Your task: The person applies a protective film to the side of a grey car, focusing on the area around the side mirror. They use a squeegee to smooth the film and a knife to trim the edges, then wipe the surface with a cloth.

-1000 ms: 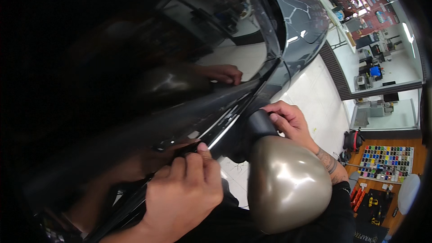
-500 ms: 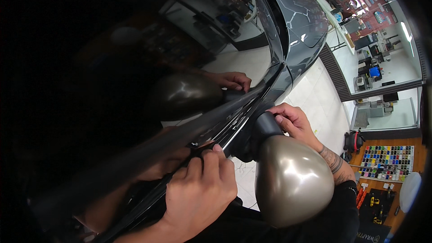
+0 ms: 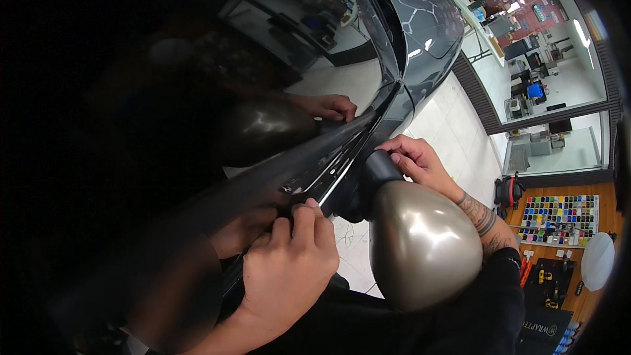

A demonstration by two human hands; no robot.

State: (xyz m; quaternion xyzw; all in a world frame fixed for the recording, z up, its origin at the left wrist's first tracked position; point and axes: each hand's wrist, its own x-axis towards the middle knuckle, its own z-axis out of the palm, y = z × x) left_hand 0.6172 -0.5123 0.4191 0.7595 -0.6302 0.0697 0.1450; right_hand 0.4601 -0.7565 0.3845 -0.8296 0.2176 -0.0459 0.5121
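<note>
Your left grip [image 3: 290, 260] edges along the trim [image 3: 332, 187], so you're working nearer the mirror [image 3: 426, 246] and your right grip [image 3: 420, 160]; I can't tell if either pinches anything.

A rounded bronze mirror housing [image 3: 426, 244] juts beside the slanting silver window trim [image 3: 332, 187].

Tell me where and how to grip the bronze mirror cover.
Probably best to cup the bronze mirror cover around its broad middle, coming from the right, outer side: it is smoothly rounded, shows no handle, and its left side faces the window glass.
</note>
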